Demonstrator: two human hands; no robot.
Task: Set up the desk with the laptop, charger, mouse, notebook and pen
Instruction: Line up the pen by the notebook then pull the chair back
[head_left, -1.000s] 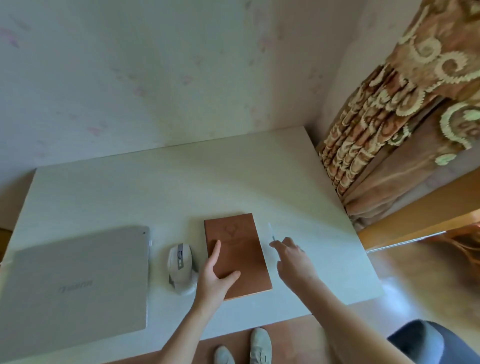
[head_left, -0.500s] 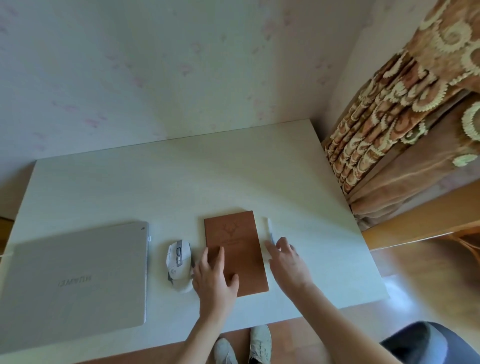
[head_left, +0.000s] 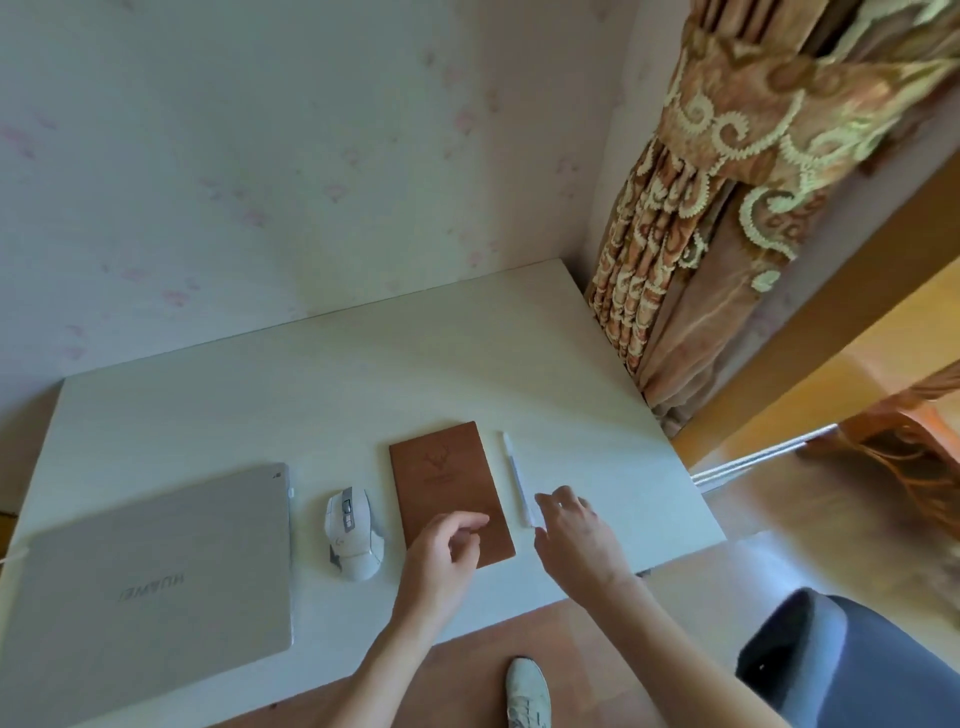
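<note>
A closed silver laptop (head_left: 150, 577) lies at the desk's left front. To its right sits a white mouse (head_left: 353, 532), then a brown notebook (head_left: 447, 483) with a deer emblem, then a white pen (head_left: 517, 478) lying flat on the white desk (head_left: 322, 395). My left hand (head_left: 441, 558) hovers over the notebook's near end, fingers loosely curled, holding nothing. My right hand (head_left: 576, 535) is just right of the pen's near end with fingers spread, empty. A thin white cable (head_left: 13, 555) shows at the laptop's left edge; no charger body is visible.
A wall backs the desk. Patterned brown curtains (head_left: 691, 249) hang at the right rear corner. A dark blue-grey chair (head_left: 831, 660) stands at the lower right, and my shoe (head_left: 527, 693) is on the wooden floor below the desk's front edge.
My left hand has lifted off the notebook and curled its fingers. My right hand has drawn back from the pen, which now lies alone beside the notebook. The view has tilted.
</note>
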